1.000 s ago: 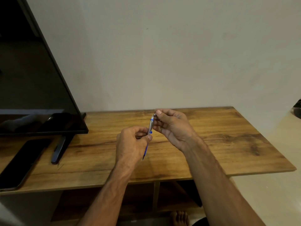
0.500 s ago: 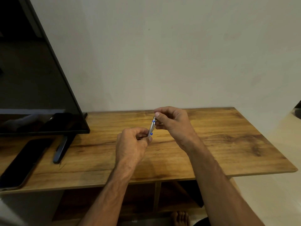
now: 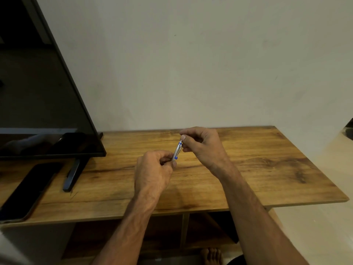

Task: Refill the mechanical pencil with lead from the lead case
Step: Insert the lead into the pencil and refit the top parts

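Note:
A silver mechanical pencil point(image 3: 177, 151) with blue bands is held tilted above the middle of the wooden table point(image 3: 257, 169). My left hand point(image 3: 154, 171) grips its lower half, and the tip is hidden inside the fist. My right hand point(image 3: 202, 145) pinches the pencil's top end, with the thumb on the cap and a finger below it. No lead case shows in this view; I cannot tell whether either hand hides one.
A black TV screen point(image 3: 38, 92) stands at the left, with its stand foot point(image 3: 71, 175) on the table. A dark phone point(image 3: 28, 190) lies flat near the front left edge. The table ends at the right point(image 3: 342, 197). An open shelf point(image 3: 183, 232) lies below.
The pencil's blue lower end, which stuck out below my left hand, is now hidden in the fist. My right thumb has closed onto the pencil's top end.

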